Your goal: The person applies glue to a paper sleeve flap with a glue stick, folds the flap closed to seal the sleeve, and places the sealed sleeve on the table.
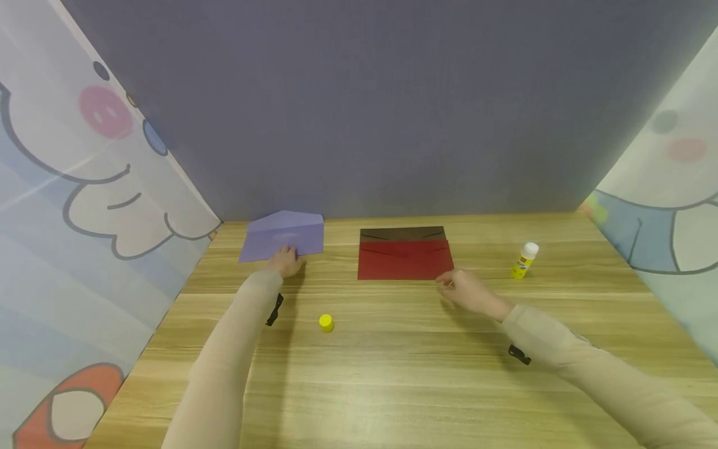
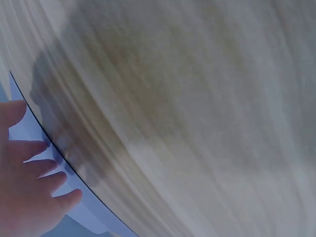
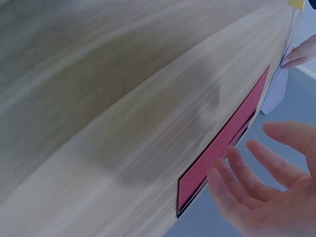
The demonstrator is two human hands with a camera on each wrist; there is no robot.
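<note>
A purple envelope [image 1: 303,236] with its pointed flap raised lies at the back left of the table. My left hand [image 1: 287,260] rests at its front edge; in the left wrist view the fingers of that hand [image 2: 34,182] are spread over the envelope. Toward the middle, a red envelope [image 1: 404,260] overlaps a black envelope [image 1: 402,234] behind it. By the red envelope's front right corner is my right hand [image 1: 468,290], holding nothing. The right wrist view shows this hand [image 3: 276,192] with relaxed, parted fingers near the red envelope [image 3: 227,140].
A yellow glue bottle with a white top [image 1: 525,260] stands to the right of my right hand. Nearer the front sits a yellow cap [image 1: 326,323] on the wooden table [image 1: 381,386]. A grey wall [image 1: 404,112] rises along the back edge, with cartoon-printed panels [image 1: 50,206] at the sides.
</note>
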